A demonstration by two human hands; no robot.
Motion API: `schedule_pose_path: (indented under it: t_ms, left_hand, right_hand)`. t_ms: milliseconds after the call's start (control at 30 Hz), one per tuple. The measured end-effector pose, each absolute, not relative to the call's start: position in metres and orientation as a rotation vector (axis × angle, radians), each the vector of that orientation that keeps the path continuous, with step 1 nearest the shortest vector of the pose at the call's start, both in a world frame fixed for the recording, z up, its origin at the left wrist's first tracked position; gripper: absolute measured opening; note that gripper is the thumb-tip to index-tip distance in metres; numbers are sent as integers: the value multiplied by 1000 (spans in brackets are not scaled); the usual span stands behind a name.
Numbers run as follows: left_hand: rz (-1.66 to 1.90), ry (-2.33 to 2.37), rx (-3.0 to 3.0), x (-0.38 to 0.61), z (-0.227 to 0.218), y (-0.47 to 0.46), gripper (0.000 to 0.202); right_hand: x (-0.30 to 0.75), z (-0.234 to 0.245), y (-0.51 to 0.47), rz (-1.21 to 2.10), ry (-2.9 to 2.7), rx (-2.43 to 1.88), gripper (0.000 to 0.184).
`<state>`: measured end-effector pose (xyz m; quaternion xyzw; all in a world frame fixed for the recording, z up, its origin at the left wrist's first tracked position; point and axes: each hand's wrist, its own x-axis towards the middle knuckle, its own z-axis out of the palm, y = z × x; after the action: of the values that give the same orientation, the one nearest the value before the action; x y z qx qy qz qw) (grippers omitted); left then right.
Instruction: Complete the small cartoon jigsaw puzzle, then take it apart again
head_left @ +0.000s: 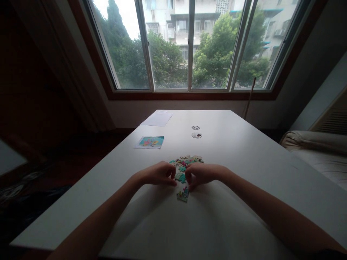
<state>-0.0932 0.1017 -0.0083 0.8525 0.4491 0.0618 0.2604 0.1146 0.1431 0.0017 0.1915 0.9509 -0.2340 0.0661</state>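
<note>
My left hand (162,173) rests low over the white table with its fingers curled and its fingertips pressed together. Whatever may be between them is too small to make out. Opposite it, my right hand (201,173) has bent fingers pinched at the right edge of a small joined section of jigsaw puzzle (182,195), seemingly on a puzzle piece there. Between the hands lies a green clump of puzzle pieces (180,177). Just beyond the hands spreads a pile of loose, mixed-colour puzzle pieces (187,159), partly hidden by my fingers.
On the white table (230,220), a colourful picture card (149,142) lies to the left. White paper sheets (157,118) are at the far left corner. Two small round items (196,135) sit past the pile. A pale sofa (317,151) stands at the right.
</note>
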Motion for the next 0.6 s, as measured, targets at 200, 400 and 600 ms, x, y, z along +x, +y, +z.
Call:
schedule_pose_path:
  t_ms: [200,400,600]
  left_hand:
    - [199,1141,2345,-94,-7,101,35]
    - [142,1109,2370,-100,-4,102,23]
    - [120,1201,2385,-106,-5,103,21]
  right_hand:
    - [116,4,147,-766,2795,569,17]
    - [128,1,167,-811,3005,786,16]
    - [119,1,152,-806,2999,532,22]
